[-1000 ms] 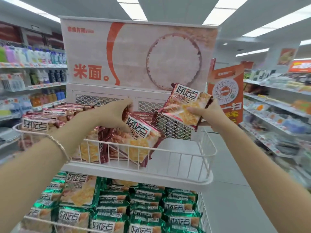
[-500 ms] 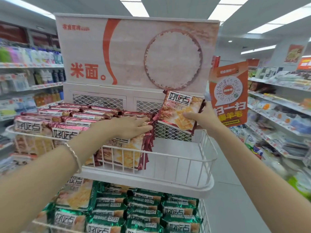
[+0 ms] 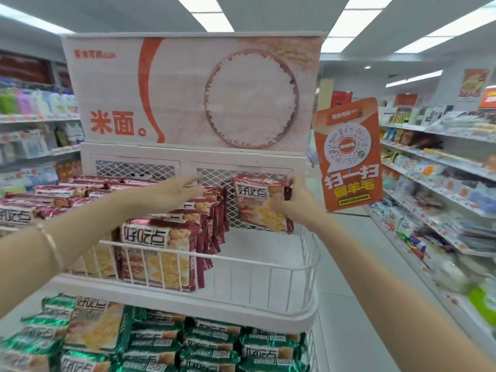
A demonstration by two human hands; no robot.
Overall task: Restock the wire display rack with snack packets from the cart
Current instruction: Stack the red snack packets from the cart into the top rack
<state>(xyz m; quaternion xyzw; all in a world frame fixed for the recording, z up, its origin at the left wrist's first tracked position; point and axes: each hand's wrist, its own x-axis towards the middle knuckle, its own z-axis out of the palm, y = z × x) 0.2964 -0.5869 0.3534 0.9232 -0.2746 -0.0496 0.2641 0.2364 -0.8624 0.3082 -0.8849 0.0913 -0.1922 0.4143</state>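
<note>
A white wire display rack (image 3: 268,267) stands before me with red snack packets (image 3: 158,253) lined upright in its upper basket. My left hand (image 3: 174,194) lies with straight fingers on top of the row of red packets, pressing them leftward. My right hand (image 3: 298,202) grips another red snack packet (image 3: 257,205) by its right edge and holds it upright against the mesh back of the basket, right of the row. The basket's right part holds no packets. No cart shows.
Green snack packets (image 3: 214,345) fill the lower basket. A rice poster (image 3: 193,92) tops the rack. An orange QR sign (image 3: 347,157) hangs at the right. Store shelves (image 3: 440,170) run along the right aisle, and more shelves (image 3: 35,119) stand at the left.
My right hand has lowered its red packet into the basket, down against the mesh back. My left hand has slid further back along the row's top, and the packets now stand straighter.
</note>
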